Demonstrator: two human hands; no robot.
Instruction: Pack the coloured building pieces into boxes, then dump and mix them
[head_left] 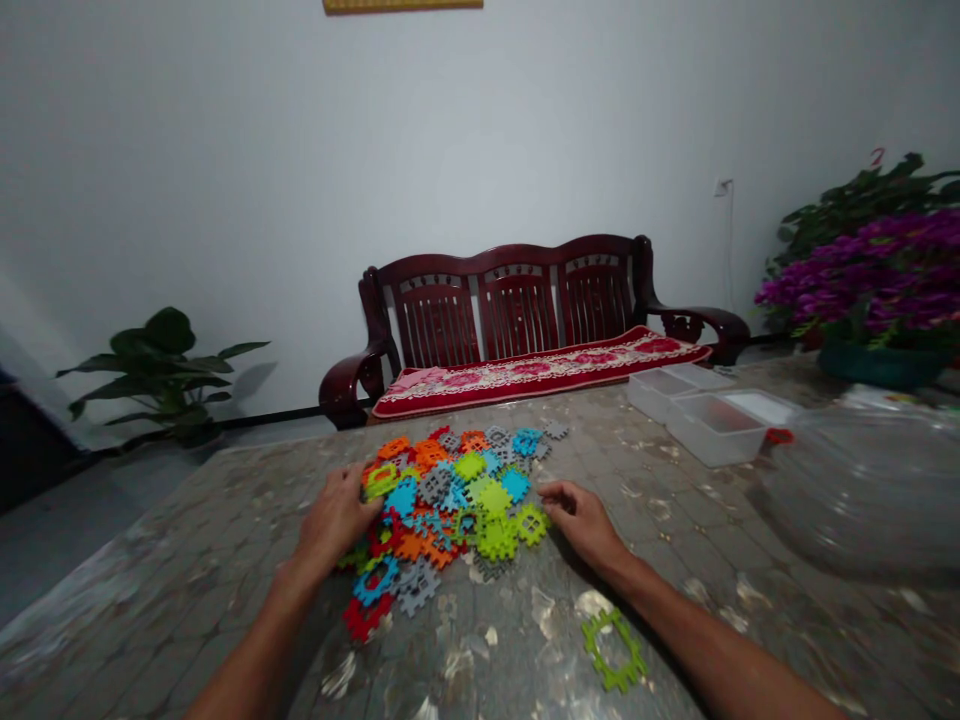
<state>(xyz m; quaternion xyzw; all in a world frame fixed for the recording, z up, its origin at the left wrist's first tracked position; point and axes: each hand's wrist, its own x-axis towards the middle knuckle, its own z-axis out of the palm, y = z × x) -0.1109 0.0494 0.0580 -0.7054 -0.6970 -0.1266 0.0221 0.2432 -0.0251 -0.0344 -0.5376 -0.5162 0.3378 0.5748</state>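
Observation:
A heap of flat, notched plastic tiles (450,500) in orange, blue, green, grey and red lies on the stone-patterned table (187,600). My left hand (334,520) rests on the heap's left edge, fingers curled over the tiles; what it grips, if anything, is hidden. My right hand (581,518) lies at the heap's right edge, fingers bent toward a green tile (531,522). A lone green frame-shaped tile (613,650) lies near my right forearm.
Two clear plastic boxes (712,410) and a large clear bowl (862,480) stand at the table's right. Behind the table is a dark wooden bench (517,310) with a red cushion. Potted plants stand at far left (161,370) and far right (877,270).

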